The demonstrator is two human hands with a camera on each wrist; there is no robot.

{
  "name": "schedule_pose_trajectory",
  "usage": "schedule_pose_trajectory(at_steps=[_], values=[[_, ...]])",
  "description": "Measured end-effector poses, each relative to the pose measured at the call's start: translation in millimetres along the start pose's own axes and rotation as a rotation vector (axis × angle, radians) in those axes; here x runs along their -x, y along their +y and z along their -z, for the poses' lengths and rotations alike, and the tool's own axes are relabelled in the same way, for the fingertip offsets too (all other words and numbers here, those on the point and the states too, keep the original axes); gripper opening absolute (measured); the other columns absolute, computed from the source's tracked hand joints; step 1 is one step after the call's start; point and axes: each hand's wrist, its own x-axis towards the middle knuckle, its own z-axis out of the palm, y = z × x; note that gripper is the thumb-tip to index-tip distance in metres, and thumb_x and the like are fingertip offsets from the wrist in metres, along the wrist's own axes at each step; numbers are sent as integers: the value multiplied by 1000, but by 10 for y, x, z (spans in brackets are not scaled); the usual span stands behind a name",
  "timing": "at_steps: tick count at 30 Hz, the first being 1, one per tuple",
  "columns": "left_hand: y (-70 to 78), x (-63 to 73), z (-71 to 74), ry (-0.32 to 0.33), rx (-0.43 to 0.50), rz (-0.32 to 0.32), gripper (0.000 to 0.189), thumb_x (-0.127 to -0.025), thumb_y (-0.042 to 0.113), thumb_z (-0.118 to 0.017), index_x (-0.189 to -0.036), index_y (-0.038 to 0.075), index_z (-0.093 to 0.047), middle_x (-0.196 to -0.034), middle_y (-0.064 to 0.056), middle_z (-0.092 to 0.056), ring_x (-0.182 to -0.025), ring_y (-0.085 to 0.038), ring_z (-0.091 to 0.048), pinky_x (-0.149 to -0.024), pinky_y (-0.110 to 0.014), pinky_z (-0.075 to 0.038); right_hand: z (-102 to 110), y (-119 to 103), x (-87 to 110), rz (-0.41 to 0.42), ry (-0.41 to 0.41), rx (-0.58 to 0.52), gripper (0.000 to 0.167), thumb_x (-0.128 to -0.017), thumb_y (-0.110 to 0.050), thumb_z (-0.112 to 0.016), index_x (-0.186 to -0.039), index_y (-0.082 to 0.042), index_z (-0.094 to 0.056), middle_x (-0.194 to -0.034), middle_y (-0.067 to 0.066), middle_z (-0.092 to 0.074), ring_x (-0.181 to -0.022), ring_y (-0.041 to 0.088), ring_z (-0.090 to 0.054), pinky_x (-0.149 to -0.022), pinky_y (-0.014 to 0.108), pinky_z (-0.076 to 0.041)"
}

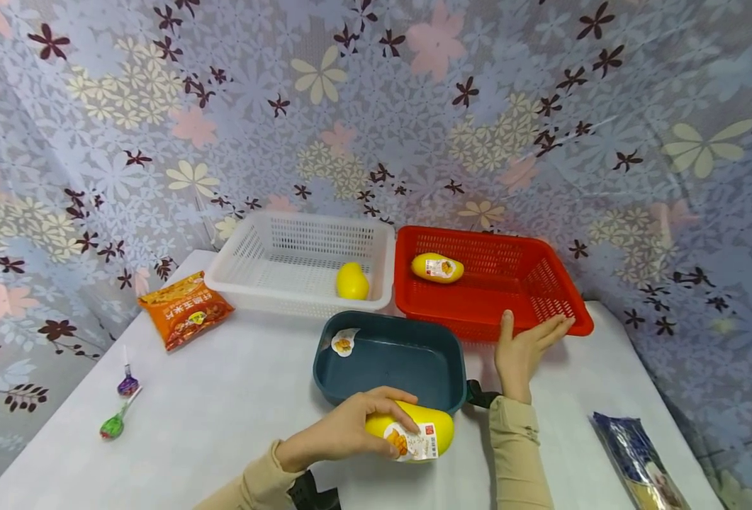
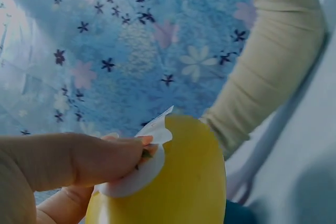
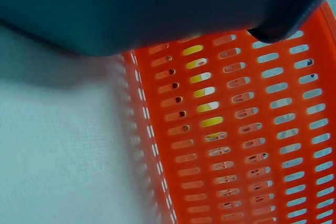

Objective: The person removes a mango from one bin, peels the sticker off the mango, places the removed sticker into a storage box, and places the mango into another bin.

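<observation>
- Where the left hand (image 1: 353, 428) grips the yellow fruit (image 1: 423, 433), thumb and fingers curl round its near end; the fruit shows in front of the near right corner of the teal pan (image 1: 395, 365), and whether it touches the rim cannot be told.
- Right hand (image 1: 524, 354): fingers straight, thumb spread wide, nothing held; it lies at the near right side of the red basket (image 1: 497, 304), contact uncertain.
- Label (image 2: 139, 174): the left thumb presses on it, and one edge lifts from the skin. A sideways push of the thumb could tear or fold it, or let the smooth fruit slip.
- Pan handle (image 1: 478, 394): it runs up to the right sleeve (image 1: 516, 439); a sweep of that forearm would probably turn the pan.
- Edges: the pan's far rim sits just before both baskets, so a forward shove would likely meet the red basket or the white basket (image 1: 286, 283). The pan's near rim could catch a fruit carried low.
- Room: the widest bare stretch of table (image 1: 235, 397) lies left of the pan, bounded by the orange packet (image 1: 187, 310) and two lollipops (image 1: 113, 426); a narrower strip separates the right sleeve from the blue packet (image 1: 640, 460).
</observation>
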Motion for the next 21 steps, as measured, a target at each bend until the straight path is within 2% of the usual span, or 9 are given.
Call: schedule_pose_trajectory(at_steps=[4, 12, 18, 21], values=[[-67, 17, -46, -28, -1, 37, 32, -76, 3, -70, -104, 16, -75, -141, -5, -53, -130, -19, -41, -95, -21, -39, 10, -19, -12, -5, -8, 0, 99, -96, -56, -45, -152, 3, 11, -160, 17, 20, -150, 33, 11, -121, 51, -13], [-192, 21, -177, -72, -33, 55, 29, -75, 0, -69, -99, 13, -78, -140, -6, -55, -127, -9, -43, -100, -22, -35, 20, -27, -14, -9, -23, -21, 98, -96, -54, -46, -153, 1, 12, -159, 16, 21, -149, 33, 12, -121, 52, -13], [-275, 6, -230, -62, -54, 97, 14, -80, 2, -67, -85, 9, -78, -143, -7, -52, -132, -16, -43, -105, -30, -34, 56, -37, 8, -21, -45, -28, 95, -97, -45, -49, -153, 1, 12, -159, 17, 21, -149, 33, 12, -120, 53, -13], [-312, 10, -223, -52, -69, 99, 17, -80, 3, -68, -90, 13, -77, -142, -7, -52, -132, -19, -43, -106, -32, -34, 106, -58, 18, -28, -74, -35, 94, -98, -44, -50, -152, 1, 13, -159, 17, 21, -149, 34, 12, -120, 54, -13]])
